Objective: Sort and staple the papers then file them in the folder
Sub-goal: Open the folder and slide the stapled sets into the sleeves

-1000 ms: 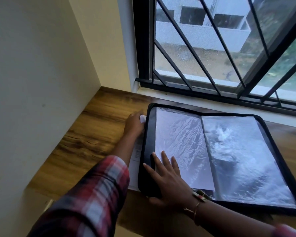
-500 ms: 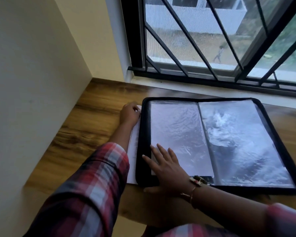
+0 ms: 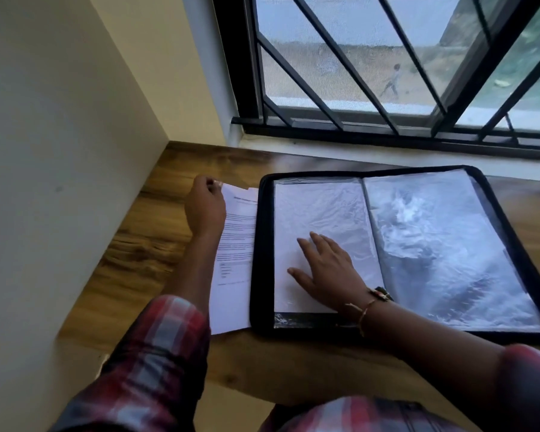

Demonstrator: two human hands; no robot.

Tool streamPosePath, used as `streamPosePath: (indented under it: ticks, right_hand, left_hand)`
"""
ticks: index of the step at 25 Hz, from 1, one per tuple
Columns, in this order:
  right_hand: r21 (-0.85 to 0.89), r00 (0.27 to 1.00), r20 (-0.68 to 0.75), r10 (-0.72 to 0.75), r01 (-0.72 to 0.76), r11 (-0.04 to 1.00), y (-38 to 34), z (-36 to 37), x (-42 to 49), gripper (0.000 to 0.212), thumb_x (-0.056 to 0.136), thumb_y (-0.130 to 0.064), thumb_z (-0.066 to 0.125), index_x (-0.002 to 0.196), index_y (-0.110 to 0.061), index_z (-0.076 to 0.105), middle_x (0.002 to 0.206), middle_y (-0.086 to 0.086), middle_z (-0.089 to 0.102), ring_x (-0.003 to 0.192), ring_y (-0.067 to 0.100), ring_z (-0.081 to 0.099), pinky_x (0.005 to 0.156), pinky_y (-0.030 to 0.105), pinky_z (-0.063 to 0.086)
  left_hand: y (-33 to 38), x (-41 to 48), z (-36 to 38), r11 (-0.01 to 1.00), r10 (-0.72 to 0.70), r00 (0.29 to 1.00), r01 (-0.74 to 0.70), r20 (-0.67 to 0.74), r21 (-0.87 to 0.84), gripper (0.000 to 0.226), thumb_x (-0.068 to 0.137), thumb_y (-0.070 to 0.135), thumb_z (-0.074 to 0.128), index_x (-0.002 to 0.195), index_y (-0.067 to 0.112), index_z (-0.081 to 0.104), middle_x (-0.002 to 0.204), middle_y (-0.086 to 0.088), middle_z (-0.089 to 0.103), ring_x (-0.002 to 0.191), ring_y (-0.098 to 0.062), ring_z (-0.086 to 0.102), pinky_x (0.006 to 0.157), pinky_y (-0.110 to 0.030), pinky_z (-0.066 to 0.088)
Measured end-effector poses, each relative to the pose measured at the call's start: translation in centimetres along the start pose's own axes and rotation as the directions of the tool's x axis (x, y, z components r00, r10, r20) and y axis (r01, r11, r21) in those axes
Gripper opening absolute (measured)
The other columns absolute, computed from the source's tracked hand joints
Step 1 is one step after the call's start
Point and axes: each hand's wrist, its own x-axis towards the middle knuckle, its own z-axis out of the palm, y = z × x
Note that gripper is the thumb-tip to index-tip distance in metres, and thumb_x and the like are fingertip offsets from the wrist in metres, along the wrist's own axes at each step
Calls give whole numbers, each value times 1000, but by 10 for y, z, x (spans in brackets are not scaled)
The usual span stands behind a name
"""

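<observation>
One folder (image 3: 262, 244) lies open on the desk (image 3: 138, 260) by the window (image 3: 387, 73), with two clear pockets (image 3: 434, 244) showing. One stack of papers (image 3: 236, 244) sits just left of it, its right edge hidden by the folder's rim. The left hand (image 3: 205, 207) pinches the stack's top corner. The right hand (image 3: 328, 272) lies flat on the left pocket, fingers spread.

Open black folder (image 3: 259, 254) flat on desk, printed papers (image 3: 236, 244) partly beneath its left edge

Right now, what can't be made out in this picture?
Text on the white printed papers: too small and blurred, head view.
The papers' right edge: under the black zip folder.
Any staple: the left hand grips and covers the papers' top corner.
Part of the clear plastic sleeve: under the right hand.
</observation>
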Motion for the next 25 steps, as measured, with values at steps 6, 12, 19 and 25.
streamPosePath:
  ticks: [6, 12, 19, 25]
  right_hand:
    - [230, 980, -199, 3, 44, 972, -2, -54, 25, 79, 100, -54, 53, 160, -11, 25, 166, 12, 26, 154, 26, 22, 124, 38, 22]
    - [318, 858, -489, -155, 341, 884, 15, -174, 27, 81, 83, -53, 72, 151, -20, 45, 160, 4, 39, 144, 19, 41, 117, 37, 37]
    - [284, 939, -339, -63, 166, 944, 122, -242, 6, 19, 95, -29, 67, 112, -24, 73, 95, -1, 70, 91, 18, 64, 79, 33, 48]
    - [414, 913, -173, 370, -273, 868, 255, -192, -11, 22, 93, -19, 64, 114, -23, 71, 101, 3, 70, 89, 27, 64, 75, 33, 49]
  left_hand:
    - [85, -32, -67, 928, 372, 921, -368, -117, 57, 19, 104, 30, 55, 108, 18, 69, 95, 12, 66, 84, -8, 60, 69, -24, 42]
    - [182, -71, -94, 772, 590, 807, -568, -12, -287, 6, 94, 26, 68, 96, 23, 73, 88, 9, 72, 81, -13, 67, 74, -29, 53]
    - [221, -138, -27, 737, 595, 756, -648, -273, -190, 14, 97, 22, 64, 110, 18, 67, 103, 9, 64, 92, -7, 60, 81, -24, 50]
    - [101, -325, 101, 635, 652, 480, -769, 588, -75, 48, 89, 45, 71, 126, 19, 56, 130, 0, 53, 120, -23, 52, 97, -45, 50]
